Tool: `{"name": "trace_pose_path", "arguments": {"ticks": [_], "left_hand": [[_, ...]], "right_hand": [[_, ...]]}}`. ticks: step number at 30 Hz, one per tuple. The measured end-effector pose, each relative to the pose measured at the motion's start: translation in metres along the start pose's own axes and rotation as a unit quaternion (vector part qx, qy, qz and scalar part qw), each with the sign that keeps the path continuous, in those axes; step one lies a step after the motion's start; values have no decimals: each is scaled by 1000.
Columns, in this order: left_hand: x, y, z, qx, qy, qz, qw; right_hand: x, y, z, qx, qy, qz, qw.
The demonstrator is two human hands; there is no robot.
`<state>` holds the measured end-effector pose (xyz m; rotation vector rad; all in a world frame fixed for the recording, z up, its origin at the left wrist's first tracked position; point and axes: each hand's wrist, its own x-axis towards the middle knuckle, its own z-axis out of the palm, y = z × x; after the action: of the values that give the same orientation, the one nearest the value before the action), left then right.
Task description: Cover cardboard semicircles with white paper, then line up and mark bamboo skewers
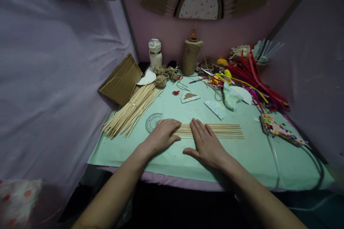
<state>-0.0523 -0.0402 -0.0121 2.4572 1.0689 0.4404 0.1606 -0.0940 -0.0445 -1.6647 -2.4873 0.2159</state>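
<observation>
A row of thin bamboo sticks [225,131] lies side by side on the green table cover. My left hand [164,134] grips the row near its left end, fingertips at the far edge and thumb at the near edge; the stick ends there are hidden beneath it. Flat across the middle of the row rests my right hand [205,143], fingers stretched out and thumb spread towards the left. A clear protractor [152,121] lies just beyond my left hand, partly covered by it. Further left is a large loose bundle of similar sticks [134,109].
Folded cardboard [120,80], a white bottle [155,53], twine balls [161,80] and a twine spool [191,57] stand behind. Fabric-covered half-circles [215,109], scissors [212,74] and red pipe cleaners [252,73] lie back right. A floral-covered glue gun [281,130] with a cord sits right.
</observation>
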Motion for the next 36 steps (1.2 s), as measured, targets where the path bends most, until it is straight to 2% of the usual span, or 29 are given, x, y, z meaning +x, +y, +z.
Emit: {"name": "trace_pose_path", "arguments": {"ticks": [10,17,22,27,31,36], "left_hand": [[2,4,3,33,14,-8,999],[4,15,4,62,21,15,998],[19,22,15,2,1,49,999],[24,19,27,-38,29,37,998],[22,14,33,-22,51,46,997],[22,12,36,0,70,55,996]], "right_hand": [[3,-2,-14,-4,-65,10,998],[3,-3,-13,12,-51,13,999],[2,-4,-20,27,-61,13,998],[2,-1,-16,37,-41,11,998],[2,1,-12,41,-27,3,999],[-2,8,-17,56,-34,-17,998]]}}
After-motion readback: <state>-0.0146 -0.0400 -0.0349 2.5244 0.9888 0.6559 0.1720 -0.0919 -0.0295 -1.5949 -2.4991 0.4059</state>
